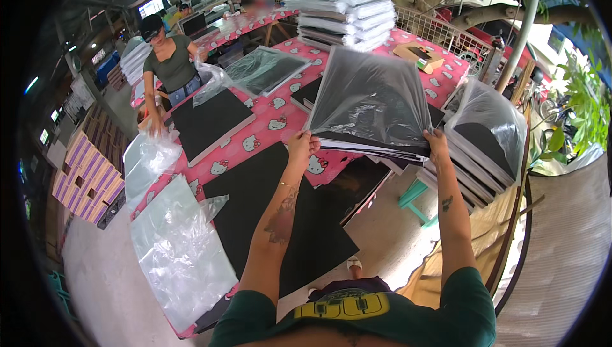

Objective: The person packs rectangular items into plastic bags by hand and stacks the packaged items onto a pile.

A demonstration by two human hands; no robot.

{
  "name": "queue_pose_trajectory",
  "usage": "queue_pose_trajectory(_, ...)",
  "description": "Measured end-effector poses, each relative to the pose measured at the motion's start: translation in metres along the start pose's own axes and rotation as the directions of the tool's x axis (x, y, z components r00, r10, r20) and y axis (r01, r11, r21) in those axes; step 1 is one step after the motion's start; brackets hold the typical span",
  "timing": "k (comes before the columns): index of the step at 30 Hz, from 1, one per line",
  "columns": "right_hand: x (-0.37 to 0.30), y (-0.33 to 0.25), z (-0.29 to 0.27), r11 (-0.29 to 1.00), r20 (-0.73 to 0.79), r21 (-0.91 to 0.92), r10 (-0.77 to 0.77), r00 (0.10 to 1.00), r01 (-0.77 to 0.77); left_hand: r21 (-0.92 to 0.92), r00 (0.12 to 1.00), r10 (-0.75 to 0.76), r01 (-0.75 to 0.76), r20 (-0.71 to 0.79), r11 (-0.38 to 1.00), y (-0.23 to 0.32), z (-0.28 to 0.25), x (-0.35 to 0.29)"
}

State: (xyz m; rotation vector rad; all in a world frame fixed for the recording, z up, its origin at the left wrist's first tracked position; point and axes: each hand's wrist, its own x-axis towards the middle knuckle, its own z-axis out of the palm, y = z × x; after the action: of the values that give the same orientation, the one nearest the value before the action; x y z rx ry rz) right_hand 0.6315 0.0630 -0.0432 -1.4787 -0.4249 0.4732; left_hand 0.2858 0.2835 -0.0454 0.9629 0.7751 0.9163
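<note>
A clear plastic bag (376,95) with a stack of black sheets inside is held up over the table. Its mouth faces me, and white and black sheet edges show there. My left hand (303,147) pinches the bag's near left corner with curled fingers. At the near right corner, my right hand (437,144) grips the bag in the same way. Below and left of the bag, large black sheets (255,197) lie on the pink patterned table (260,144). A pile of empty clear bags (182,238) lies at the near left.
Tall stacks of bagged sheets (344,12) stand at the back. More bagged sheets (484,137) lean at the right, near a green stool (417,202). A co-worker (172,60) handles plastic bags across the table, beside a black stack (210,121). Cartons (89,168) stand far left.
</note>
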Motion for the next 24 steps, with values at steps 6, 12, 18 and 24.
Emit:
queue_pose_trajectory(6, 0.038, 0.012, -0.019, 0.830, 0.054, -0.543, -0.118, 0.991, 0.129, -0.011, 0.985, -0.174, 0.174, -0.011, 0.985, -0.029, -0.004, 0.039)
queue_pose_trajectory(12, -0.022, -0.001, -0.138, 0.874, -0.572, -0.231, -0.478, 0.667, 0.428, 0.509, 0.956, 0.287, -0.218, -0.059, 0.833, 0.013, -0.073, -0.111)
queue_pose_trajectory(18, -0.121, 0.033, -0.076, 0.900, -0.416, -0.124, -0.429, 0.802, 0.417, 0.910, 0.666, 0.669, 0.412, -0.331, 0.041, 0.032, -0.299, -0.276)
queue_pose_trajectory(24, -0.353, 0.063, 0.223, 0.959, 0.824, 0.053, 0.116, 0.554, -0.279, 0.885, 0.687, 0.572, 0.433, -0.447, 0.172, 0.004, -0.379, -0.320)
